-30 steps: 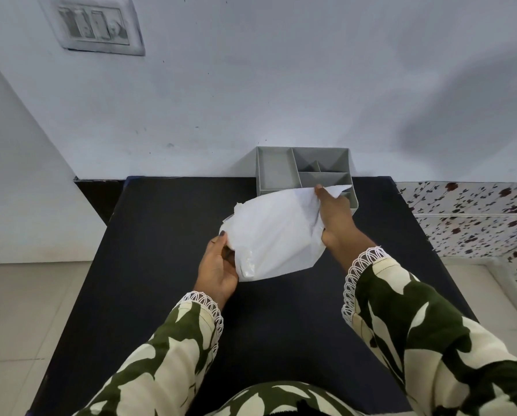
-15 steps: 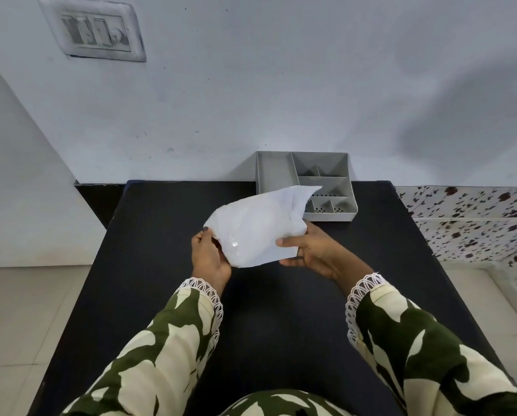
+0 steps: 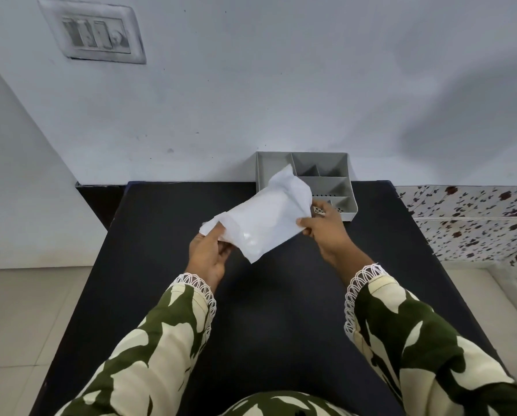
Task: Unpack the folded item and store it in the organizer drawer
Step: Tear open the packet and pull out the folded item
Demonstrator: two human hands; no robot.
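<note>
A white plastic packet (image 3: 263,217) is held in the air above the black table (image 3: 161,265), tilted with its far end up toward the organizer. My left hand (image 3: 209,253) grips its near left end, fingers tucked under the flap there. My right hand (image 3: 320,226) pinches its right edge. What the packet holds is hidden. The grey organizer drawer (image 3: 335,181) stands at the table's far edge against the wall, with several compartments that look empty. The packet covers part of its left side.
A white wall rises right behind the organizer, with a switch plate (image 3: 95,34) high on the left. A flower-patterned surface (image 3: 473,223) lies to the right of the table. Pale floor tiles (image 3: 26,325) show on the left.
The packet has turned and stretched out between my hands, its far end now pointing up toward the organizer. My right hand slid from the packet's top corner down to its right edge.
</note>
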